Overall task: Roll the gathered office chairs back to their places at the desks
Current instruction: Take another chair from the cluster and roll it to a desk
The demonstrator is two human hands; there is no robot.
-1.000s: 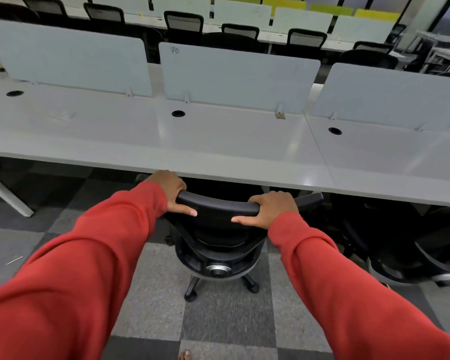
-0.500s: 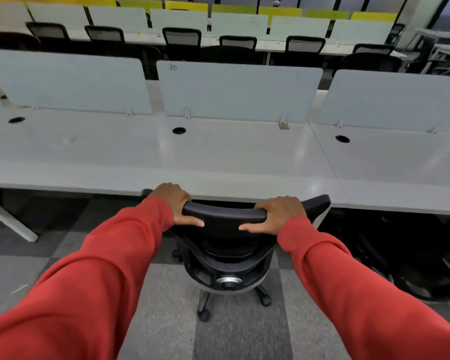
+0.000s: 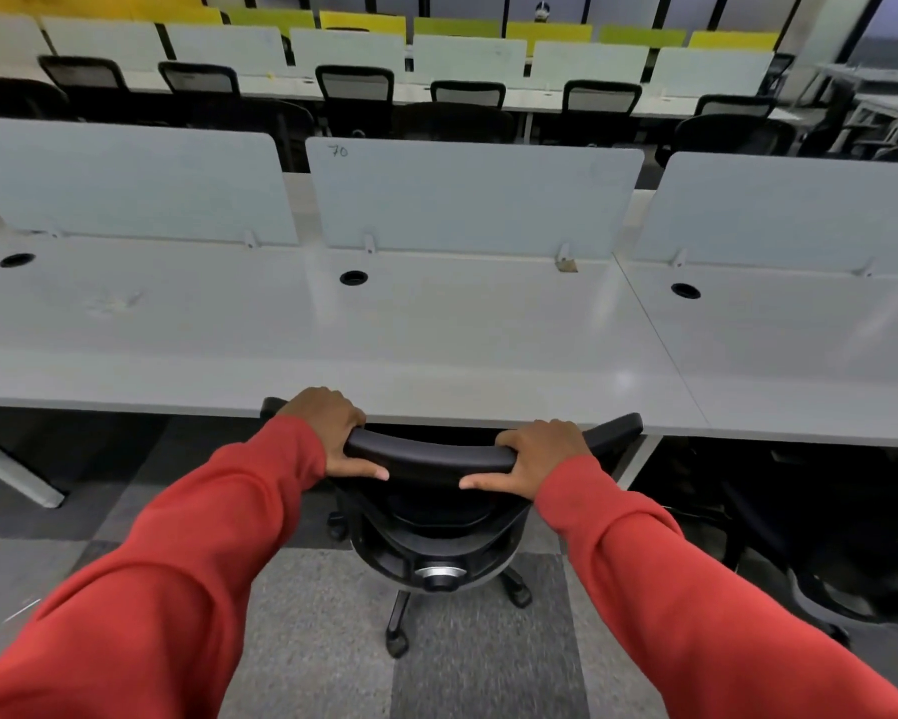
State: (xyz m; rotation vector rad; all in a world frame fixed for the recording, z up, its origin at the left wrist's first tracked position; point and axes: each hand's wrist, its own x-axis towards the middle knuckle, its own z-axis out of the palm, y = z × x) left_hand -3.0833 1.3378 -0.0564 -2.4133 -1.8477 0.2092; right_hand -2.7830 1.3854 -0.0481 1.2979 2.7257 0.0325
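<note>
Office chair (image 3: pixel 436 511) — black, on wheels, right in front, with its top rail (image 3: pixel 431 454) just beside the near edge of the desk (image 3: pixel 436 329), at the spot under the screen marked 70 (image 3: pixel 473 199). Held at both ends of that rail: left hand (image 3: pixel 327 433) curled over the left end, right hand (image 3: pixel 540 454) curled over the right end, both thumbs lying flat along the near side (fingers mostly hidden over the far side).

Push softly and straight now, with the same push from each hand, so no swinging to one side. Keep it lined up with the middle of that screen, well away from the other chair (image 3: pixel 825 537) tucked in on the right. Watch the knuckles — very near the desk edge, easy to bump. Stop with the seat under the desk, then let go.

Against one second back: same grip, same spots on the rail. Rail near the desk edge then too, so hardly any closer, if at all. View tipped up since then, with more of the far rows of desks and chairs (image 3: pixel 353 90) showing at the top.
</note>
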